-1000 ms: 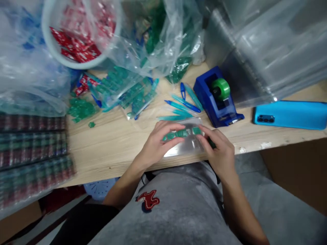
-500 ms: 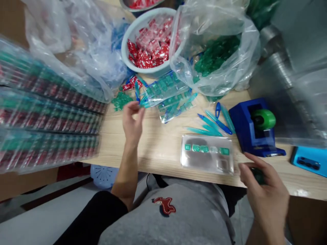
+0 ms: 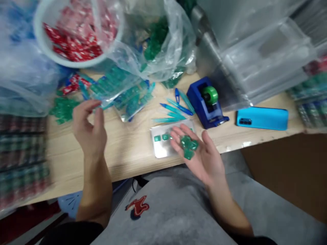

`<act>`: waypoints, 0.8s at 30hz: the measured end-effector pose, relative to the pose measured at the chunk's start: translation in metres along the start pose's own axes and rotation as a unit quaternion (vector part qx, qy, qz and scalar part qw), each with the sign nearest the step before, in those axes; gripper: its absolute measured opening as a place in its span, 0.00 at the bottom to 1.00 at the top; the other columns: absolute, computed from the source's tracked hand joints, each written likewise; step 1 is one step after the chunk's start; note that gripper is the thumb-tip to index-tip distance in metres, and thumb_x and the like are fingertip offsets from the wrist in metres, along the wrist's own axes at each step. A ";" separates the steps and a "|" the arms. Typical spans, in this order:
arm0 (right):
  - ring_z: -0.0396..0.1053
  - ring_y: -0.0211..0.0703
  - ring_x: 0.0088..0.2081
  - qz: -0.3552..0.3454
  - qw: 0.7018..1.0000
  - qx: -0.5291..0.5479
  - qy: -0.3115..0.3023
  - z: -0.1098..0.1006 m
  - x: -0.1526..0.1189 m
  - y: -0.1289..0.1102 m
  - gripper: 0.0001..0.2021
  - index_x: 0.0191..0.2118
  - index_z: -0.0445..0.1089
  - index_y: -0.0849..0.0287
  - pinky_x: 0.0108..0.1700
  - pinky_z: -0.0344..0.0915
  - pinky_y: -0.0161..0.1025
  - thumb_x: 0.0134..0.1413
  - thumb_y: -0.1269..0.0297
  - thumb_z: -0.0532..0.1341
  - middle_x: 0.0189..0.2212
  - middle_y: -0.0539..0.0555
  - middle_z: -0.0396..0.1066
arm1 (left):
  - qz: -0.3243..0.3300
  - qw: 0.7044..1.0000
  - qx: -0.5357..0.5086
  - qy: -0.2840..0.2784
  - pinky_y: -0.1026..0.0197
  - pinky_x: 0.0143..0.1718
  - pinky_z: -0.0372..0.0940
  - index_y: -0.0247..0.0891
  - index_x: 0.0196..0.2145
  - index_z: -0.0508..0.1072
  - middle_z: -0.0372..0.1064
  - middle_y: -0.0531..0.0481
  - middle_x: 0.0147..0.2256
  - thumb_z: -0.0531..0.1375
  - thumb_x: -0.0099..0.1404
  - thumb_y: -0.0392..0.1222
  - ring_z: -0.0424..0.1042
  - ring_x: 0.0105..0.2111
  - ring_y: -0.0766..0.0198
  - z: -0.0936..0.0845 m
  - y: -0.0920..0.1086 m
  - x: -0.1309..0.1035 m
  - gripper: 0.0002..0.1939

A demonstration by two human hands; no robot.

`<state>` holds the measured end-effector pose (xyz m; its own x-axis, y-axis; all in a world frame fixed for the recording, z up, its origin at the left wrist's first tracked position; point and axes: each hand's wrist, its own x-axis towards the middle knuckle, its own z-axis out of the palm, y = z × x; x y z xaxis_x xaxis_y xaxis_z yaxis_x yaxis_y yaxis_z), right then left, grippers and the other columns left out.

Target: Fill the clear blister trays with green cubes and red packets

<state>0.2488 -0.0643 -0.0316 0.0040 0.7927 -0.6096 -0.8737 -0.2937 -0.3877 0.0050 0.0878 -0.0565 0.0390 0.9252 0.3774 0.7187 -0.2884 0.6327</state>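
Observation:
My left hand (image 3: pixel 89 127) is over the table with thumb and forefinger curled together, their tips beside the teal sticks and the pile of clear-packed green pieces. Whether something small is between those tips is blurred. Palm up, my right hand (image 3: pixel 201 156) carries several translucent green pieces (image 3: pixel 189 146) across its fingers and palm. Its fingers hide the right part of a shallow clear tray (image 3: pixel 160 149), where small green squares (image 3: pixel 157 138) lie in a row. Teal and blue pointed sticks (image 3: pixel 171 114) are spread just behind the tray. A loose green heap (image 3: pixel 62 109) lies left of my left hand.
A white basin (image 3: pixel 41 41) of red-and-white packets and a clear bag (image 3: pixel 176 44) of green pieces stand at the back. Right of the sticks are a blue tape dispenser (image 3: pixel 201 102) and a blue phone (image 3: pixel 265 118). Stacked filled packs (image 3: pixel 22 153) stand at left.
The view has swung right. My right hand has moved left from beside the tray to over it and turned palm up, showing the green pieces. My left hand keeps its place by the pile.

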 end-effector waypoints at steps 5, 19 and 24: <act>0.63 0.47 0.63 -0.011 0.996 -0.072 -0.042 0.008 -0.001 -0.005 0.30 0.56 0.68 0.56 0.63 0.61 0.51 0.63 0.40 0.44 0.63 0.58 0.64 | 0.188 0.953 -0.112 -0.211 0.49 0.51 0.64 0.48 0.46 0.73 0.72 0.51 0.46 0.59 0.68 0.35 0.71 0.48 0.58 0.011 0.108 -0.053 0.11; 0.69 0.49 0.57 -0.028 0.989 -0.092 -0.111 -0.004 -0.008 -0.009 0.32 0.56 0.69 0.56 0.59 0.65 0.53 0.63 0.39 0.43 0.56 0.60 0.71 | 0.266 0.891 -0.073 -0.362 0.54 0.48 0.65 0.44 0.50 0.67 0.71 0.48 0.45 0.59 0.69 0.39 0.68 0.47 0.58 0.019 0.128 -0.048 0.13; 0.70 0.47 0.56 -0.044 0.989 -0.104 -0.096 -0.005 -0.010 -0.008 0.18 0.49 0.74 0.52 0.55 0.69 0.47 0.58 0.49 0.60 0.53 0.55 0.72 | 0.194 0.910 -0.143 -0.336 0.56 0.43 0.67 0.46 0.44 0.68 0.72 0.52 0.38 0.60 0.68 0.42 0.70 0.41 0.60 0.021 0.128 -0.053 0.07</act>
<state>0.2585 -0.0727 -0.0261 -0.0346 0.9009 -0.4327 -0.7546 -0.3075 -0.5797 0.1095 0.0075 -0.0102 0.7370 0.6537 0.1720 0.3531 -0.5893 0.7267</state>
